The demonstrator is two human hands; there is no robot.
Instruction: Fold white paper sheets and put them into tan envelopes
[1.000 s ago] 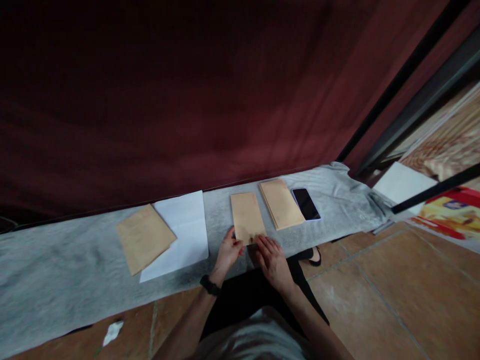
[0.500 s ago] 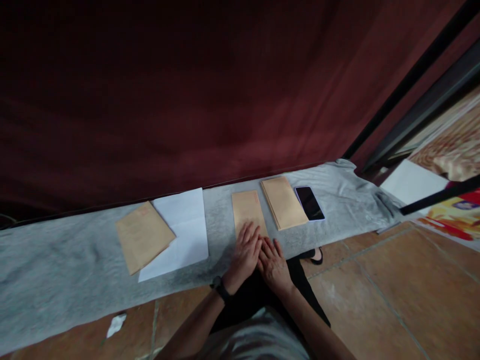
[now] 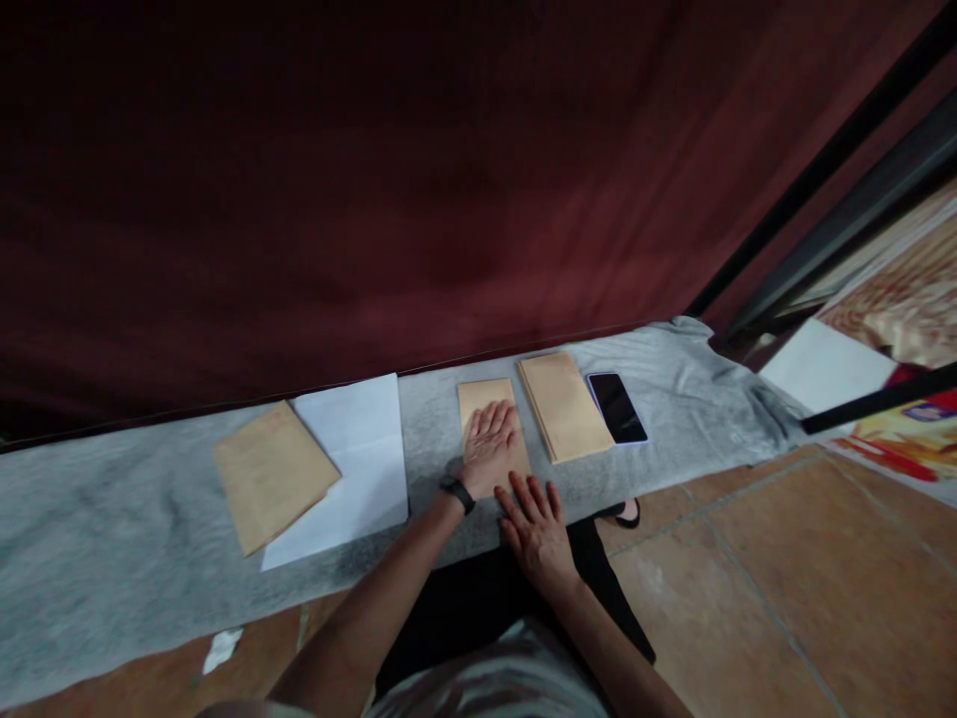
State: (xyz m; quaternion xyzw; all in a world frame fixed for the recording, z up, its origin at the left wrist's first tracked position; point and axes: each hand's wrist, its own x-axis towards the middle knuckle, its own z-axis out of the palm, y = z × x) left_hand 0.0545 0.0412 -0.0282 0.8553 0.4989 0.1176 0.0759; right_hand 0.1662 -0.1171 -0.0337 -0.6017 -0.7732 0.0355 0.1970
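A brown envelope [image 3: 515,473] lies on the grey cloth in the middle, with my left hand [image 3: 489,444] flat on it, fingers stretched out. A dark watch is on that wrist. My right hand [image 3: 539,534] rests at the envelope's near edge, its fingers spread and holding nothing. Just right of the envelope is a stack of brown envelopes [image 3: 566,407], and a dark phone [image 3: 618,407] lies beside that stack. Further left, more brown envelopes [image 3: 275,474] overlap a white sheet [image 3: 359,459].
The long cloth-covered surface [image 3: 112,519] runs across the view below a dark red curtain [image 3: 449,199]. A crumpled white scrap [image 3: 222,650] lies on the tiled floor [image 3: 733,588]. At the right stand dark metal bars [image 3: 814,170] and a colourful printed sheet [image 3: 908,439].
My left hand has moved forward and up over the middle envelope, away from my right hand. My right hand has shifted only slightly. The view has turned a little.
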